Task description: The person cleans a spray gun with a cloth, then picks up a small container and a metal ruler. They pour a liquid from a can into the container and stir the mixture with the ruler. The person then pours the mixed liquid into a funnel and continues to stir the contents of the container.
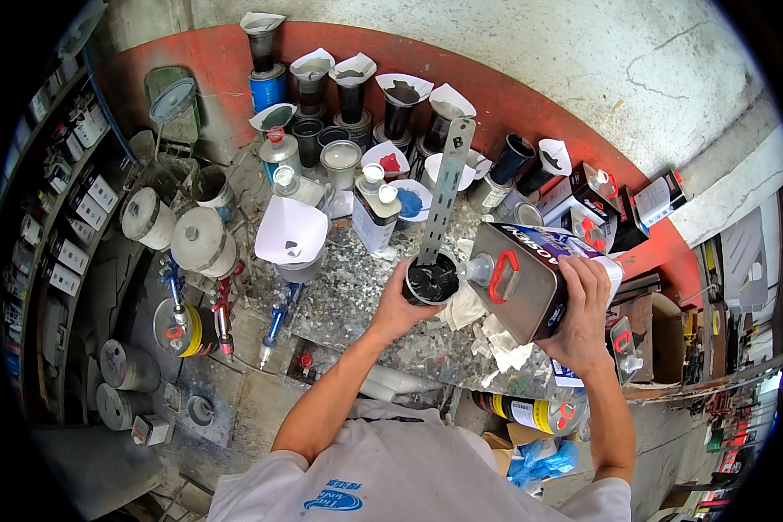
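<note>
Left hand half closed round the side of a small round dark cup with thick black liquid inside, probably to steady it. Long flat silver slotted metal strip stands tilted in the cup, seemingly leaning on its rim, upper end pointing away from the hands. Right hand spread wide over a rectangular metal can with a red handle; wide grip suits the bulky body, thumb placement can't be confirmed. Can tipped leftward, clear plastic spout at cup rim; looks held low to limit spills. Flow: can't tell. Crumpled white paper between hands on grey paint-spattered worktop, maybe for wiping. White paper-topped container beyond left hand, leftward.
</note>
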A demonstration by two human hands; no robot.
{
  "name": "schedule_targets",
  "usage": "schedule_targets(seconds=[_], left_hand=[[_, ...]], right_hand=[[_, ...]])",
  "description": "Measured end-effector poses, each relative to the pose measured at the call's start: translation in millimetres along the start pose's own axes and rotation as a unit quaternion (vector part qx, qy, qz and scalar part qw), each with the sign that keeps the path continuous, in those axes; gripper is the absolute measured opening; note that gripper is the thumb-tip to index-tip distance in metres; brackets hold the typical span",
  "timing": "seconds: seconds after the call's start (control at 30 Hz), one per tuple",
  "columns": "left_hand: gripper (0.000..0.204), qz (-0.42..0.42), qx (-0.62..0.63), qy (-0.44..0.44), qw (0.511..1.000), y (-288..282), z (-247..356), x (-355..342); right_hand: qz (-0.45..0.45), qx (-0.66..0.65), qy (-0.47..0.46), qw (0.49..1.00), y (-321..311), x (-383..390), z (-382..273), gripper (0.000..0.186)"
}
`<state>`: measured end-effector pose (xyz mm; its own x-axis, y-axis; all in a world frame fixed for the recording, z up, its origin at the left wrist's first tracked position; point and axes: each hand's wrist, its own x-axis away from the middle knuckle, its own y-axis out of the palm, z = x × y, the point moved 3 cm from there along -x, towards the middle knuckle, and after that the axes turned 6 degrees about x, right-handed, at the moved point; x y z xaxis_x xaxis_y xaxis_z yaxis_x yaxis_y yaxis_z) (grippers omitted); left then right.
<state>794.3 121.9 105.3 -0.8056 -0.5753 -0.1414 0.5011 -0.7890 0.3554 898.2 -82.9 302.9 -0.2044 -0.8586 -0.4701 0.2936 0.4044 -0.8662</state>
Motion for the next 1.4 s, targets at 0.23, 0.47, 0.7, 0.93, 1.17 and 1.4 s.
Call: schedule_targets(seconds=[0.23,0.47,0.7,0.93,1.17,1.4], left_hand=[[0.084,-0.003,-0.018,-0.006,1.0,-1,-1,0],[0.097,-0.018,-0.031,-0.027,0.999,-1,-2,-1],[0.08,-0.001,-0.015,0.01,1.0,2,3,0],[0.08,-0.004,-0.015,-0.001,1.0,1,2,0],[0.08,-0.004,-0.011,0.004,1.0,1,-2,-1],[0.082,-0.002,-0.016,0.011,1.0,0,-7,-2]], right_hand=[[-0.002,-0.004,-0.001,1.0,0,0,0,0.112],[0.0,0.0,0.0,1.0,0,1,1,0.111],[-0.001,0.001,0.003,1.0,1,1,1,0.112],[-0.006,-0.002,0.003,1.0,1,1,1,0.113],[-0.005,-0.001,0.003,1.0,-1,0,0,0.112],[-0.004,-0.001,0.003,1.0,-1,1,0,0.112]])
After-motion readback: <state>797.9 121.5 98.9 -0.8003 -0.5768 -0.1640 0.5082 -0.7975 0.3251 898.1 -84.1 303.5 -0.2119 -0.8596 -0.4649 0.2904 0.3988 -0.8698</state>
